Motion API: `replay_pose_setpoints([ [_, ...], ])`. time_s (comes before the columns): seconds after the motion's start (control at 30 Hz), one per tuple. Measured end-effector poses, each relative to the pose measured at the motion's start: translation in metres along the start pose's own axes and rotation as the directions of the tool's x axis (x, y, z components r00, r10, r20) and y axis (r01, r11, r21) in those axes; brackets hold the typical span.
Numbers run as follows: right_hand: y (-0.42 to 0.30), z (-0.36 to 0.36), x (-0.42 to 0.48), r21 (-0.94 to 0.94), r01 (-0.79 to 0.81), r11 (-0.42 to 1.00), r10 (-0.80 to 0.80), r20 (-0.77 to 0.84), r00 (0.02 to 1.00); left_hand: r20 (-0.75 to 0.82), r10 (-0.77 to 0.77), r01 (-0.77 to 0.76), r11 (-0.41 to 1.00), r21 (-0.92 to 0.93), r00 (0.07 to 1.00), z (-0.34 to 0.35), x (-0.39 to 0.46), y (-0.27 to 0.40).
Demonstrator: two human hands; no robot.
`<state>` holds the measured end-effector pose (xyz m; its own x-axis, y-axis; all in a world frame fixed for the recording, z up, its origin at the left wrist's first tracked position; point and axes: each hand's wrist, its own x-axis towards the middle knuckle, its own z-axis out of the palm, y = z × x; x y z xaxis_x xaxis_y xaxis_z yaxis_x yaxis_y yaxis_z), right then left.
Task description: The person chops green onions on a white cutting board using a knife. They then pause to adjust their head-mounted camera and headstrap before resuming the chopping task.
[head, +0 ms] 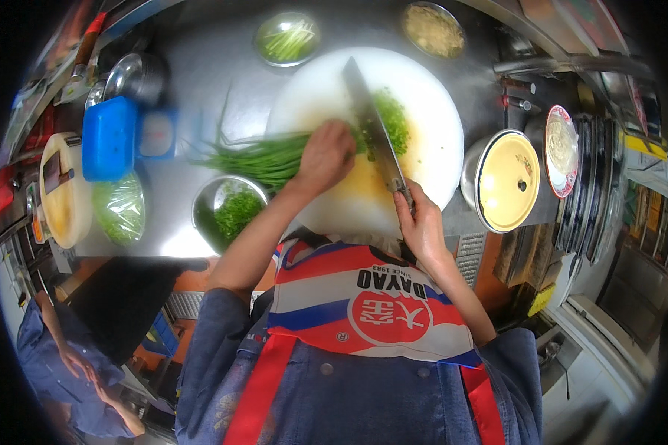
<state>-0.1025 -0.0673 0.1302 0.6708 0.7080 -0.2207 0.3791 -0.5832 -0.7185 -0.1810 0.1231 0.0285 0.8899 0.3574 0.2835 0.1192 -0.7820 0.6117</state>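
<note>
On the round white cutting board (440, 117), my left hand (327, 158) is closed over a bundle of long green stalks, likely scallions or chives (261, 158), whose loose ends trail off the board to the left. My right hand (420, 219) grips the handle of a large kitchen knife (376, 122). Its blade lies diagonally across the board, just right of the held end of the bundle. Finely chopped greens (392, 122) are heaped beyond the blade on its right side, and bits cling to the blade. Left of my left forearm stands a metal bowl (197, 206) with chopped greens (236, 211).
Bowls of pale green strips (289, 41) and a tan chopped food (434, 30) sit at the back. A yellow-lidded bowl (506, 181) and a red-rimmed plate (561, 181) are right; a blue plastic container (108, 139) is left. A person in blue (72, 367) stands lower left.
</note>
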Motion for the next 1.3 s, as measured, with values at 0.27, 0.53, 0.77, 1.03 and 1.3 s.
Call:
replay_pose_setpoints([
  [0.27,-0.002,0.006,0.002,-0.035,0.069,0.997,-0.068,0.017,0.998,0.018,-0.023,0.023,1.000,-0.006,1.000,-0.001,0.000,0.001],
  [0.53,-0.002,0.035,0.026,-0.307,0.012,0.952,0.014,0.085,0.996,-0.009,-0.029,0.029,0.998,-0.049,1.000,0.003,-0.002,0.000],
  [0.77,0.006,0.038,0.048,-0.193,0.069,0.979,-0.074,-0.019,0.997,0.004,-0.061,0.062,0.995,-0.083,0.998,0.005,-0.003,-0.003],
  [1.03,-0.011,0.003,0.016,-0.208,0.064,0.976,-0.052,0.061,0.997,-0.037,-0.017,0.014,0.997,-0.082,0.999,0.005,-0.002,-0.004],
  [1.3,-0.007,0.019,0.019,-0.320,0.035,0.947,0.003,0.118,0.993,-0.047,-0.042,0.035,0.990,-0.139,0.998,0.005,-0.006,-0.007],
])
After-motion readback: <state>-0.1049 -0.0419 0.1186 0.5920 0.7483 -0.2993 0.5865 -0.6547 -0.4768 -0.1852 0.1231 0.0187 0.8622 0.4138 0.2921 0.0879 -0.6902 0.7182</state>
